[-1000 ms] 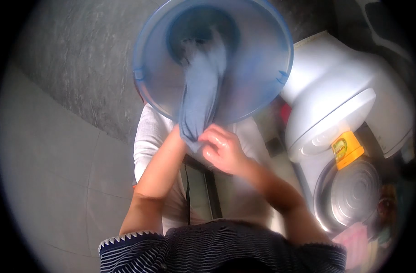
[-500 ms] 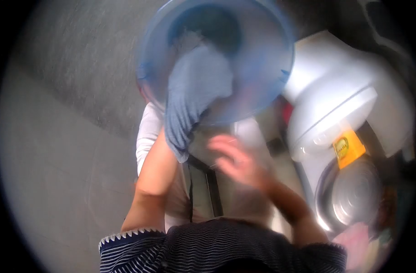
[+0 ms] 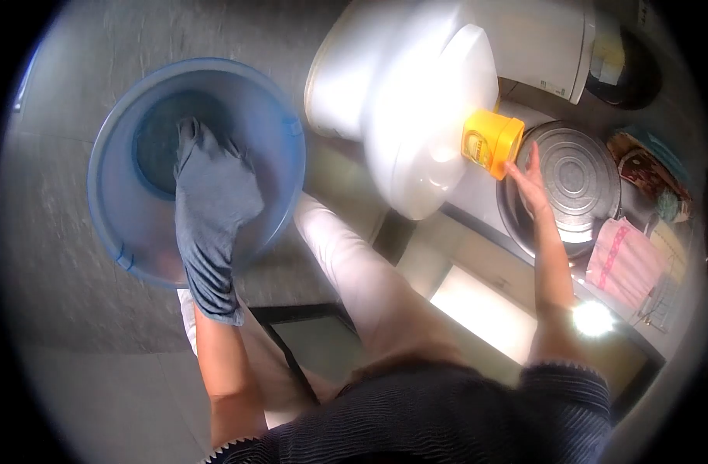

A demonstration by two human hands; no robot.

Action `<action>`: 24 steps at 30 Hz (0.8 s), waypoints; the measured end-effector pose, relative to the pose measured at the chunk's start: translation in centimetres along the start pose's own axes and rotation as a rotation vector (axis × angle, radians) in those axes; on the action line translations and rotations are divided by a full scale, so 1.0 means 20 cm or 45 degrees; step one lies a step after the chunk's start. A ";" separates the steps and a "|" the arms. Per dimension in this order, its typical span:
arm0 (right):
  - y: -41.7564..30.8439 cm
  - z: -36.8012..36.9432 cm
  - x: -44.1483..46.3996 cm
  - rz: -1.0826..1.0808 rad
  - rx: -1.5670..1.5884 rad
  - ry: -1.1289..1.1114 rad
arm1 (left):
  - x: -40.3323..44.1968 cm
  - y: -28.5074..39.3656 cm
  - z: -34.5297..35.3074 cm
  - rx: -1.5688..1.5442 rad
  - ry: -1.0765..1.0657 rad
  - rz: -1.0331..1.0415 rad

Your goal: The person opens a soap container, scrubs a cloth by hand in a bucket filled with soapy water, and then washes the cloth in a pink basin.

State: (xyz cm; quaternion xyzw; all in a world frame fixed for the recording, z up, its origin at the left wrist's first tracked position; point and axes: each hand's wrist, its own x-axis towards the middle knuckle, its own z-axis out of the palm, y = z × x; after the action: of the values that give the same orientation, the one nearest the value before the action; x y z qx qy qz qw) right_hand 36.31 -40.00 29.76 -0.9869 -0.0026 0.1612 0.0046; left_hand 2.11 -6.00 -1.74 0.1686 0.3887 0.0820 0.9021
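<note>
A grey-blue cloth garment is drawn over my left hand and forearm. Its far end hangs inside a large blue plastic tub, and the fingers within it are hidden. Off to the right, my right hand reaches to a yellow box-shaped container with a printed label. The fingers of this hand are stretched out and apart, with the thumb side at the container's lower right corner. Whether they touch it is hard to tell.
A round metal lid or pan lies just right of my right hand. White glossy ware stands between tub and container. A pink cloth and a patterned cloth lie at the right. My legs straddle a dark-framed panel.
My view has turned right, so the tub sits further left. My right hand has moved from beside the tub over to the yellow container. The garment remains over my left hand.
</note>
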 end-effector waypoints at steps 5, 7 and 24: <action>0.07 0.11 0.09 -0.267 -0.229 -0.059 | 0.03 -0.01 0.00 0.032 -0.024 -0.019; 0.04 0.12 0.06 -0.228 -0.309 -0.035 | 0.04 -0.01 0.01 0.031 -0.018 -0.027; -0.10 0.15 0.09 0.103 -0.975 0.263 | 0.00 0.04 0.05 -0.019 0.011 -0.032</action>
State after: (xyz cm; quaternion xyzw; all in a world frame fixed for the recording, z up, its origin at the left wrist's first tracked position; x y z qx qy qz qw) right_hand 37.03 -37.97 26.32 -0.9275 -0.0233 0.0485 -0.3698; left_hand 2.88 -5.54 -0.90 0.1566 0.3943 0.0742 0.9025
